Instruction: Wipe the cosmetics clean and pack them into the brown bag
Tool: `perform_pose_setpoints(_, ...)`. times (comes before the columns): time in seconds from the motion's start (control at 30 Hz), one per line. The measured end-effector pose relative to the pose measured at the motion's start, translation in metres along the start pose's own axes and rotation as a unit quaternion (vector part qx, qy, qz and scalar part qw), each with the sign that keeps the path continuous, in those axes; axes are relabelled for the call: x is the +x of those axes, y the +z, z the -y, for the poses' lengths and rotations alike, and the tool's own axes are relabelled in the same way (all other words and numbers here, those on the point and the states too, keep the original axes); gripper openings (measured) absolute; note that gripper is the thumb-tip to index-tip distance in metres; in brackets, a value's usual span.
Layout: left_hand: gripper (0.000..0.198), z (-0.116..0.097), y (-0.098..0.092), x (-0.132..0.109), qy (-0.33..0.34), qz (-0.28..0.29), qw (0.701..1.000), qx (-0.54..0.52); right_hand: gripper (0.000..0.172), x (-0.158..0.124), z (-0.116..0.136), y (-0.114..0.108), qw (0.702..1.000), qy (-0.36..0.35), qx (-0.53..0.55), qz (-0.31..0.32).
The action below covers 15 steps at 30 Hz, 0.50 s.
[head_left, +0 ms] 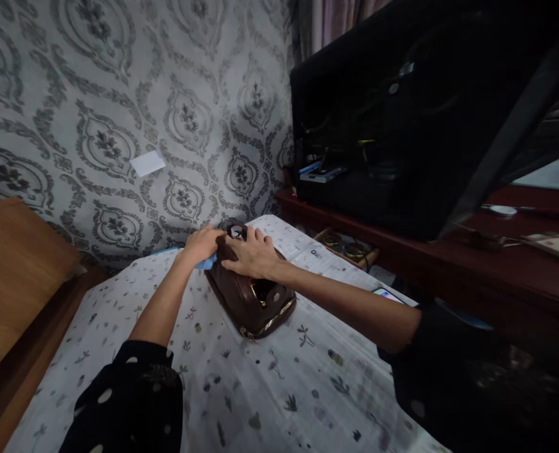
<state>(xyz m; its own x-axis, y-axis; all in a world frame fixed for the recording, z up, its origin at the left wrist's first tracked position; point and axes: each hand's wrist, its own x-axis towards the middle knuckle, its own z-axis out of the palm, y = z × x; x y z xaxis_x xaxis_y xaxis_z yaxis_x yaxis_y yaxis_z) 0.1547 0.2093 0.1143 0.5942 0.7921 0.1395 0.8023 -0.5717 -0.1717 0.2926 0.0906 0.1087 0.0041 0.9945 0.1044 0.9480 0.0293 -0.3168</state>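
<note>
A dark brown handbag with gold-coloured zips lies on a white printed cloth. A zipped opening gapes on its near right side. At the bag's far left edge, my left hand is closed around a crumpled blue cloth, part of which sticks out below the palm. My right hand rests on the top of the bag with its fingers spread. Behind the hands, a bit of the bag's handle shows, though the hands hide most of the far end.
The printed cloth covers the surface under the bag. A wooden panel stands at left. On the right are a reddish-brown desk, a large black screen-like case, an open drawer and a phone. Patterned wallpaper is behind.
</note>
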Motion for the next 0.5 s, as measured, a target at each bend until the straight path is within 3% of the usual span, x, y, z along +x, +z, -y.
perform_pose_setpoints(0.1,0.048,0.005,0.005,-0.002,0.007,-0.012,1.000,-0.007,0.067,0.000,-0.001,0.003,1.000,-0.003,0.002,-0.013)
perform_pose_setpoints(0.23,0.055,0.025,0.021,-0.014,-0.023,-0.108,0.990,-0.087,0.066,-0.002,-0.003,0.007,1.000,-0.009,0.009,-0.026)
perform_pose_setpoints(0.3,0.054,0.042,0.031,-0.025,-0.046,-0.128,0.984,-0.114,0.066,-0.002,-0.005,0.011,0.999,-0.014,0.018,-0.037)
perform_pose_setpoints(0.37,0.051,0.061,0.041,-0.041,-0.079,-0.097,0.986,-0.114,0.069,-0.002,-0.007,0.014,0.998,-0.019,0.026,-0.052)
perform_pose_setpoints(0.5,0.048,0.101,0.057,-0.081,-0.153,0.031,0.987,-0.040,0.071,-0.002,-0.010,0.017,0.997,-0.024,0.031,-0.066)
